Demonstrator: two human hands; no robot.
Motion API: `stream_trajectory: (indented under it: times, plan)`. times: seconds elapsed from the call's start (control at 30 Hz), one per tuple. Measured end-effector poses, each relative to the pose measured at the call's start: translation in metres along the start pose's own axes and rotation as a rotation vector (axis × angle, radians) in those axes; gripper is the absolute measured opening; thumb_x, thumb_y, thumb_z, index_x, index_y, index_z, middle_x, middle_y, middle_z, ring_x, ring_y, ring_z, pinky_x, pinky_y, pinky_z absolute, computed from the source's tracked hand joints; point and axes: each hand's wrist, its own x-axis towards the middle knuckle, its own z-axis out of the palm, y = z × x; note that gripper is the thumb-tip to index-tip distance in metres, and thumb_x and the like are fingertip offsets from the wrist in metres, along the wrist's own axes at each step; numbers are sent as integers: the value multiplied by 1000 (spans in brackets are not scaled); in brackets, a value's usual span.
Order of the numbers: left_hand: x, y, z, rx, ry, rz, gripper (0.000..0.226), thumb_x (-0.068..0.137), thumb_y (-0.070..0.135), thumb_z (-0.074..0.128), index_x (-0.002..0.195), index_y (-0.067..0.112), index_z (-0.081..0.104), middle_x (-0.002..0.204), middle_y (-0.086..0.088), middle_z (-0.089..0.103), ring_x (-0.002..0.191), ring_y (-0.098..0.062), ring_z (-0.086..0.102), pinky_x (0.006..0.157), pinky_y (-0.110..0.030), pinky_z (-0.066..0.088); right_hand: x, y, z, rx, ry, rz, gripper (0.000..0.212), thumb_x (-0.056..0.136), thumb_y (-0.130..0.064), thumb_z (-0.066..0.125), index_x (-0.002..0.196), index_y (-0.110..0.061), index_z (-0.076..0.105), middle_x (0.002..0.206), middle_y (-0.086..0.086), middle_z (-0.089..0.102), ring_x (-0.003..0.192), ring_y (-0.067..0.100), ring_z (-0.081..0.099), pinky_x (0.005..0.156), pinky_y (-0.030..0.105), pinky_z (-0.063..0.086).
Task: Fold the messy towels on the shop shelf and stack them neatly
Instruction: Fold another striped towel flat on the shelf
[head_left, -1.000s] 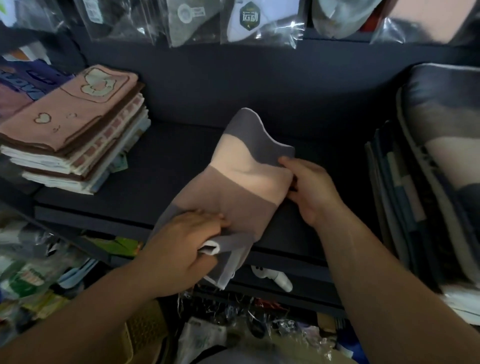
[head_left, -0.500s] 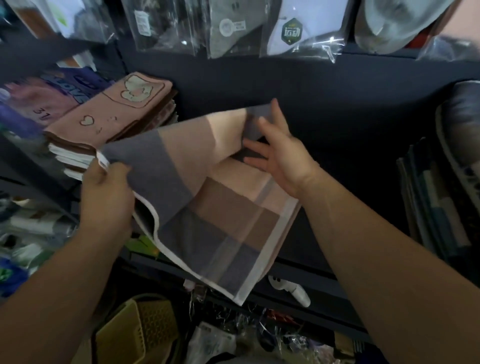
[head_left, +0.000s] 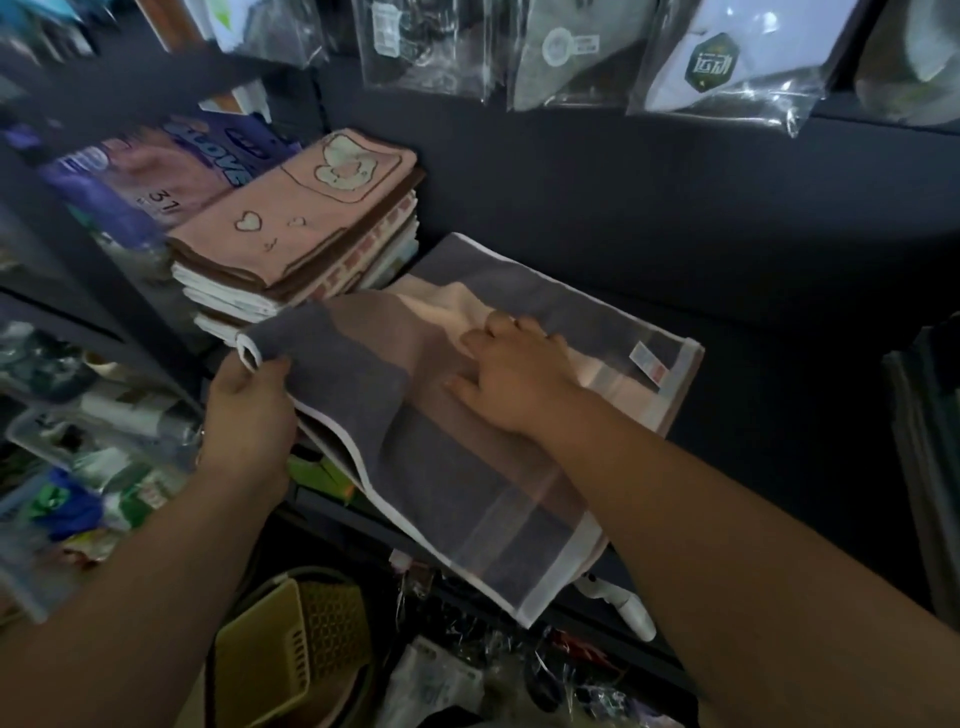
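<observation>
From my seat I see the striped towel (head_left: 447, 467), banded grey, brown and peach, lying partly folded on the dark shelf (head_left: 779, 415) at the centre of the view. Its near end hangs over the shelf's front edge toward 6 o'clock. My left hand (head_left: 249, 410), at 9 o'clock of the towel, pinches the grey, white-hemmed corner between thumb and curled fingers and holds it slightly raised. My right hand (head_left: 519, 384) lies flat on the middle of the towel with fingers spread, pressing it down. The stack of folded towels (head_left: 291, 234), topped by a pink one, sits at 10 o'clock, touching the towel's far left edge. Clear plastic packets (head_left: 727, 62) hang at 12 o'clock. A yellow basket (head_left: 280, 649) sits below at 7 o'clock.
</observation>
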Motion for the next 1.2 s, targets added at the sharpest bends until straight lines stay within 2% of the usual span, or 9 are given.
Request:
stream_trajectory:
  times: [0.17, 0.27, 0.37, 0.43, 0.53, 0.7, 0.87, 1.07, 1.2]
  plan:
    - [-3, -9, 2, 120, 108, 139, 23, 99, 18, 58, 120, 21, 50, 110, 0, 59, 107, -26, 60, 83, -42, 51, 10, 2, 16, 93, -226, -93, 72, 94, -75, 25, 157, -48, 3, 168, -12, -8, 154, 24, -12, 121, 57, -7]
    - [-18, -11, -5, 492, 192, 719, 40, 85, 25, 72, 114, 6, 52, 108, -8, 52, 95, -14, 49, 82, -35, 44, 9, 7, 21, 106, -190, -96, 70, 94, -76, 23, 156, -50, 4, 168, -14, -8, 154, 20, -13, 121, 56, -11]
    - [-36, -14, 1, 807, -256, 1093, 49, 81, 48, 73, 109, 9, 64, 108, -10, 62, 102, -22, 54, 90, -32, 39, 3, 15, 18, 185, -18, -129, 67, 94, -71, 41, 153, -41, 33, 167, -4, 19, 154, 21, 13, 122, 56, 6]
    - [-39, -26, 11, 1008, -705, 1093, 72, 75, 73, 67, 124, 21, 62, 128, -2, 59, 118, -22, 54, 100, -42, 41, -7, 27, 13, 216, 133, -95, 61, 90, -65, 52, 137, -27, 60, 151, 5, 49, 140, 28, 42, 116, 52, 29]
    - [-43, -44, 25, 1308, -960, 1196, 94, 62, 83, 63, 139, 30, 49, 148, 1, 43, 132, -20, 39, 109, -39, 24, -29, 56, 3, 255, 274, 37, 62, 83, -64, 45, 116, -19, 72, 114, 10, 66, 106, 35, 62, 94, 45, 50]
    - [-37, -40, 40, 1120, -950, 1315, 74, 65, 60, 82, 128, 30, 60, 138, 0, 56, 123, -20, 48, 96, -44, 50, -75, 102, -3, 403, 257, 209, 33, 91, -41, 68, 105, -13, 76, 102, 10, 66, 96, 25, 63, 84, 39, 53]
    - [-43, -39, 45, 1368, -1033, 1431, 102, 53, 66, 83, 142, 35, 43, 148, -1, 43, 130, -23, 43, 96, -43, 48, -98, 104, -1, 520, 238, 154, 27, 93, -28, 69, 114, -11, 74, 110, 8, 65, 106, 18, 60, 92, 19, 40]
    - [-37, -37, 41, 1068, -998, 1496, 37, 86, 35, 56, 115, 19, 72, 129, -5, 67, 113, -22, 65, 87, -39, 58, -106, 109, -2, 680, 227, 153, 23, 98, -27, 64, 114, -14, 74, 109, -3, 63, 107, 10, 58, 95, 16, 42]
    - [-45, -25, 42, 889, -895, 1312, 22, 93, 27, 54, 104, 17, 70, 94, -4, 74, 79, -25, 70, 65, -37, 57, -108, 110, -1, 792, 393, 274, 30, 103, -34, 54, 98, -12, 74, 99, 8, 69, 94, 20, 65, 86, 35, 52]
